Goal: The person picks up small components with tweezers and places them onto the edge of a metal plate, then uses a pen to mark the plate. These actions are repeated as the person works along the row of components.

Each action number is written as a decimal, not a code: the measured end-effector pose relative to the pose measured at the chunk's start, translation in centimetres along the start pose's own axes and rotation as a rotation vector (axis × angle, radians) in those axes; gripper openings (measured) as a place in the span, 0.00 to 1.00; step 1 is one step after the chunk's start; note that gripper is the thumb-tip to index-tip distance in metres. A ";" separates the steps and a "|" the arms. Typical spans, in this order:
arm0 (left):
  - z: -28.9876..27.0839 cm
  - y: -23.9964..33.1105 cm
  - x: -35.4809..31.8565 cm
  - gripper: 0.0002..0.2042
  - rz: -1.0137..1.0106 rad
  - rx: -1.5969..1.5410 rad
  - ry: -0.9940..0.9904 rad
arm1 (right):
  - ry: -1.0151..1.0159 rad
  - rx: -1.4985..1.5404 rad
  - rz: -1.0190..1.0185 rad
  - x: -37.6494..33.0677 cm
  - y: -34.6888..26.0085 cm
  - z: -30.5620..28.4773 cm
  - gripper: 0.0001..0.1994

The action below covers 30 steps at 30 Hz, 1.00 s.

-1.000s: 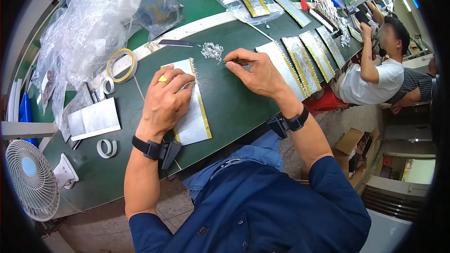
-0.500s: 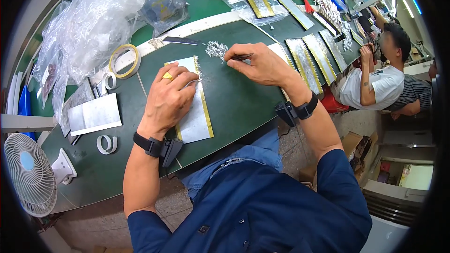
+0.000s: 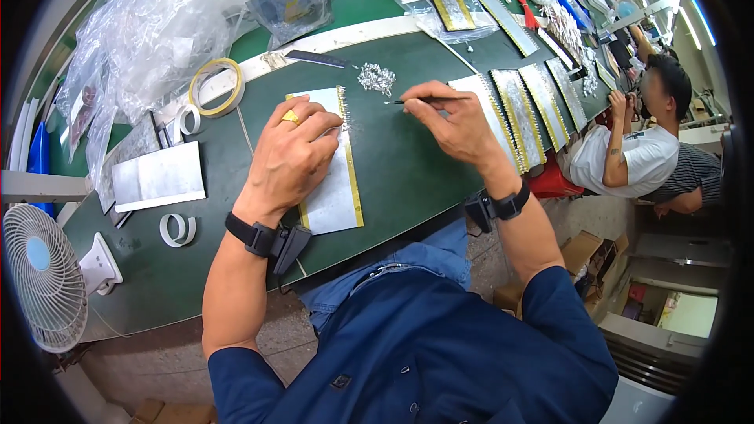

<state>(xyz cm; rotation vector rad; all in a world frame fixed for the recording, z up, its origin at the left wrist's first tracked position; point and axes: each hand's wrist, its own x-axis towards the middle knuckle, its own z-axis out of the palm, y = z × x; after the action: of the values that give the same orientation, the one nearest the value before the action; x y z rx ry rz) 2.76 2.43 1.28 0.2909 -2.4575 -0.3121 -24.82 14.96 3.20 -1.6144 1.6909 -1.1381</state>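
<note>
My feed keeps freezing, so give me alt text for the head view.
A person's left hand rests on a pale panel with yellow edges on a green table, while the right hand pinches a thin dark tool near a pile of small silvery pieces. More panels lie in a row at right; a tape roll and white fan are at left.

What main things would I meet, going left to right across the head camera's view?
Fan → yellow tape roll → left hand → silvery bits → right hand → co-worker in a white shirt.
</note>
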 end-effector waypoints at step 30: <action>0.0 0.4 0.5 0.03 0.026 -0.025 -0.029 | 0.093 -0.472 -0.633 -3.9 -1.4 7.7 0.19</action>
<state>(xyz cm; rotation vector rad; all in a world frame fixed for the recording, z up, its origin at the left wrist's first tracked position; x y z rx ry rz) 2.35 2.70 1.73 0.2453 -2.4820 -0.3383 -17.09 17.26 -0.16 -2.5541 1.6299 -1.1489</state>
